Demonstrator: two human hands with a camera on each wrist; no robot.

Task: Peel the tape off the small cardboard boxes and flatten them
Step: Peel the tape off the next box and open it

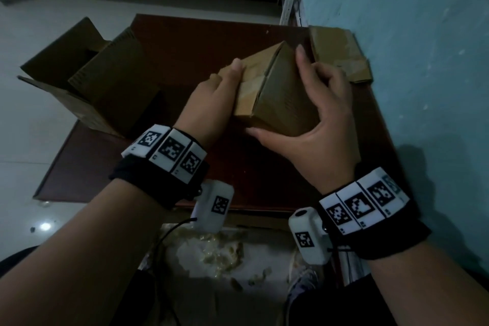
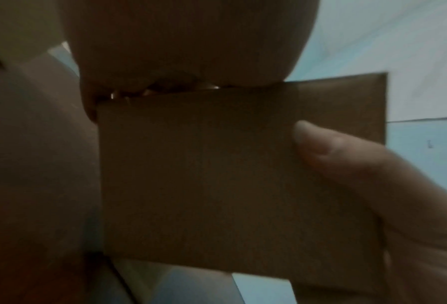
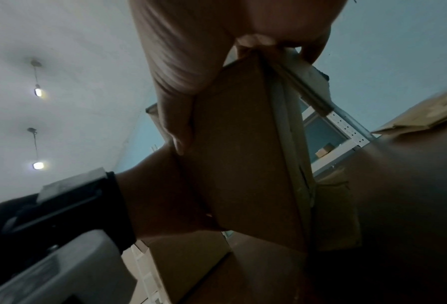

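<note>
Head view, both hands (image 1: pixel 211 98) (image 1: pixel 317 124) grip small cardboard box (image 1: pixel 275 87), fingers wrapped.

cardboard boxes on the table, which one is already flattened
The flat cardboard at the table's far right corner by the blue wall; the small box in both hands and the big box at left keep their shape.

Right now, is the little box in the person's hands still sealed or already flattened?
Still sealed and box-shaped. The small cardboard box keeps its full form between the left hand and right hand, with tape across its seam.

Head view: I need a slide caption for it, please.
Both hands, left and right, hold a small cardboard box over a table.
</note>
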